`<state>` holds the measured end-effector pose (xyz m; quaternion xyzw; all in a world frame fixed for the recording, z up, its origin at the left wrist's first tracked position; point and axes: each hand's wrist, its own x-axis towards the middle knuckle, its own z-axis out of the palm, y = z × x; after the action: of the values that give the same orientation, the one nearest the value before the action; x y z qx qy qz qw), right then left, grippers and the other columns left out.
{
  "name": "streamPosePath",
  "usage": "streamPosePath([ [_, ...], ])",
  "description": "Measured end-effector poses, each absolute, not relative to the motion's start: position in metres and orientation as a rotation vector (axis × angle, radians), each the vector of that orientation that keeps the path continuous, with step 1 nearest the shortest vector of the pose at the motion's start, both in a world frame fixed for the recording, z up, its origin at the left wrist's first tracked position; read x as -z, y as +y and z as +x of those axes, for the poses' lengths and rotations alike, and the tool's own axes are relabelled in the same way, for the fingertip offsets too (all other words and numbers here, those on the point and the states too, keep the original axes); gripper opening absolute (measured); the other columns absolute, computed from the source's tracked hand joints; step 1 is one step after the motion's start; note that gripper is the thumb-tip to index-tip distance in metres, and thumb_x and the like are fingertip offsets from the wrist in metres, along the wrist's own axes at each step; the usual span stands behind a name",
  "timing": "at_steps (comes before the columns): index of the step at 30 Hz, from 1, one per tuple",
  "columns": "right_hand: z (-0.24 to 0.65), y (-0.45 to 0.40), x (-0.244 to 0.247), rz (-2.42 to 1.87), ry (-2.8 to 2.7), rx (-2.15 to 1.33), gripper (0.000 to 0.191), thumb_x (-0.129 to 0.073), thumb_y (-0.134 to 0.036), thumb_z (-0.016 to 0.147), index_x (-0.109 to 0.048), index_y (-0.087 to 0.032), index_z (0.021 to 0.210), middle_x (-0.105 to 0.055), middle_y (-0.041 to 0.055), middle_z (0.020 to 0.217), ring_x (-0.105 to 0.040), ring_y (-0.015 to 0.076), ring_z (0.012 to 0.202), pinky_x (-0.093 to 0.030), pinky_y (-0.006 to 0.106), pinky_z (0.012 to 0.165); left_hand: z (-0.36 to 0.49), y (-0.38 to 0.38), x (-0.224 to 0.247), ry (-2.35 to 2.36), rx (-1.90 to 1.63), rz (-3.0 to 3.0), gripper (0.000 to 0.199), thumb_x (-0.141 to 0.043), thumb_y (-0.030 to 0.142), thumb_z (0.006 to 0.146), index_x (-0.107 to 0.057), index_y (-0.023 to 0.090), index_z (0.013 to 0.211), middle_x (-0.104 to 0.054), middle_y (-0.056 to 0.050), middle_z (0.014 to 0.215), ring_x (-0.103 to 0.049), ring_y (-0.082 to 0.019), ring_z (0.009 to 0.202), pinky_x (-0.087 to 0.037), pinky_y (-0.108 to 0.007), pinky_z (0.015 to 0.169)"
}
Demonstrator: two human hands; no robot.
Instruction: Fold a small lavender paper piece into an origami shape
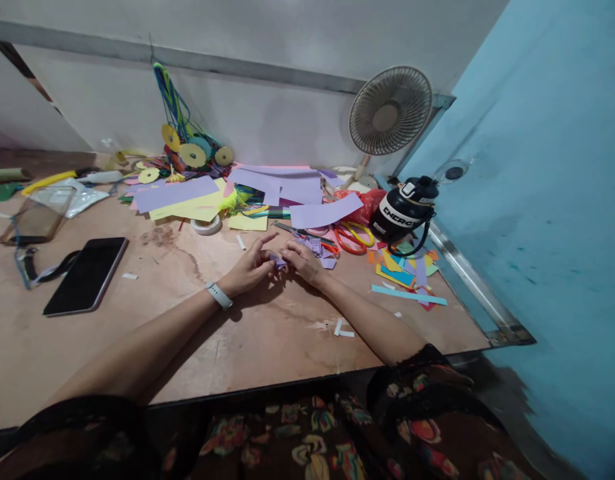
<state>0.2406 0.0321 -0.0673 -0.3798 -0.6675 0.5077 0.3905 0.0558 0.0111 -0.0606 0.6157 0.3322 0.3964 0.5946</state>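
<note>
Just above the table's middle, a small purple paper piece (277,261) is held between my two hands. My left hand (251,267), with a light band on its wrist, pinches the paper's left side with the thumb; its index finger is raised. My right hand (301,261) has its fingers closed at the paper's right side. Small purple scraps (315,247) lie just behind my right hand. Scissors with orange handles (350,239) rest beyond it, beside a pair with yellow handles (360,233).
Purple sheets (282,183), yellow paper (248,221) and a tape roll (206,225) lie behind my hands. A phone (90,277) is at left. A black bottle (405,209), coloured strips (402,270) and a fan (390,113) stand or lie at right. A blue wall (552,200) rises beyond.
</note>
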Motion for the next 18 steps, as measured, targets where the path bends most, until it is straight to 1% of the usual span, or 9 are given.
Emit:
streamPosePath([
  [3,0.2442,0.0314,0.0611,-0.937,-1.926,-1.208,0.022,-0.046,-0.038,0.087,-0.047,-0.022,0.072,-0.049,-0.0036,0.064,-0.046,0.0143,0.061,-0.037,0.027,0.060,0.0549,0.0103,0.0613,0.750,-0.876,1.461,0.079,-0.062,0.020,0.089,-0.022,0.021,0.157,-0.064,0.002,0.083,-0.061,-0.010,0.064,-0.050,-0.022,0.061],
  [6,0.2477,0.0328,0.0579,-0.909,-2.019,-1.198,0.017,-0.049,-0.031,0.082,-0.048,-0.021,0.068,-0.050,-0.0031,0.065,-0.047,0.0152,0.065,-0.038,0.028,0.065,0.0543,0.0094,0.0619,0.731,-0.841,1.488,0.083,-0.060,0.021,0.089,-0.016,0.023,0.160,-0.063,0.001,0.083,-0.060,-0.010,0.064,-0.048,-0.021,0.059],
  [10,0.2496,0.0338,0.0574,-0.892,-2.088,-1.193,0.012,-0.053,-0.025,0.076,-0.049,-0.021,0.065,-0.051,-0.0033,0.064,-0.047,0.0150,0.064,-0.036,0.029,0.066,0.0537,0.0088,0.0623,0.703,-0.809,1.540,0.089,-0.060,0.020,0.088,-0.010,0.023,0.162,-0.063,0.002,0.080,-0.059,-0.011,0.064,-0.046,-0.022,0.060],
  [13,0.2491,0.0341,0.0589,-0.900,-2.093,-1.177,0.010,-0.055,-0.022,0.072,-0.051,-0.021,0.063,-0.052,-0.0035,0.063,-0.047,0.0147,0.064,-0.035,0.028,0.065,0.0531,0.0099,0.0632,0.692,-0.800,1.579,0.090,-0.060,0.020,0.087,-0.010,0.022,0.162,-0.064,0.002,0.080,-0.058,-0.012,0.066,-0.045,-0.023,0.063],
  [18,0.2472,0.0352,0.0626,-0.904,-2.054,-1.197,0.008,-0.056,-0.018,0.068,-0.054,-0.020,0.060,-0.054,-0.0042,0.061,-0.048,0.0136,0.062,-0.036,0.027,0.064,0.0518,0.0118,0.0650,0.714,-0.816,1.599,0.092,-0.065,0.019,0.082,-0.018,0.020,0.161,-0.064,0.002,0.080,-0.054,-0.010,0.066,-0.043,-0.022,0.066],
])
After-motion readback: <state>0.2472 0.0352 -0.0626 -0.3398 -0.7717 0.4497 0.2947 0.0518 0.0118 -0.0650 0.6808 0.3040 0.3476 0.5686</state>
